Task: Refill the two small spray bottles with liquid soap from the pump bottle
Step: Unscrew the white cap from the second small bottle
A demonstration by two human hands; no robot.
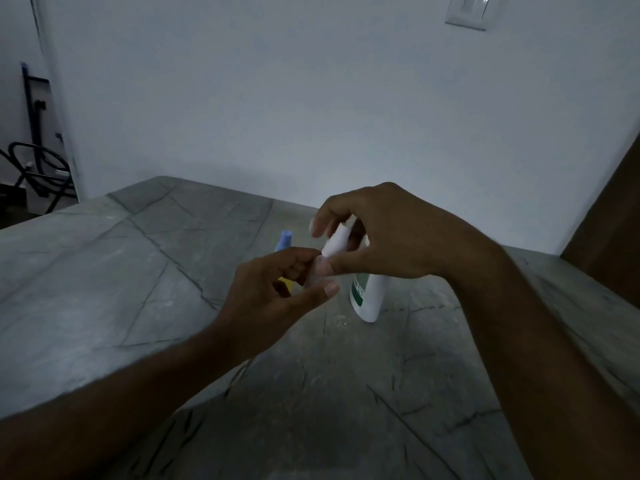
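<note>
Above the stone counter, my left hand (277, 289) pinches the lower end of a small white spray bottle (334, 245), mostly hidden by the fingers. My right hand (377, 233) curls round its white upper part from above. Behind my left hand stands a second small bottle (285, 242) with a blue cap and a yellow body, partly hidden. The white pump bottle (369, 296) with a green label stands on the counter under my right hand; its pump head is hidden.
The grey veined stone counter (138, 271) runs from the left edge to the white wall behind. A small wet spot (341, 322) lies by the pump bottle's base. A brown wooden surface (609, 237) stands at the right. Dark metal frames (34, 168) stand far left.
</note>
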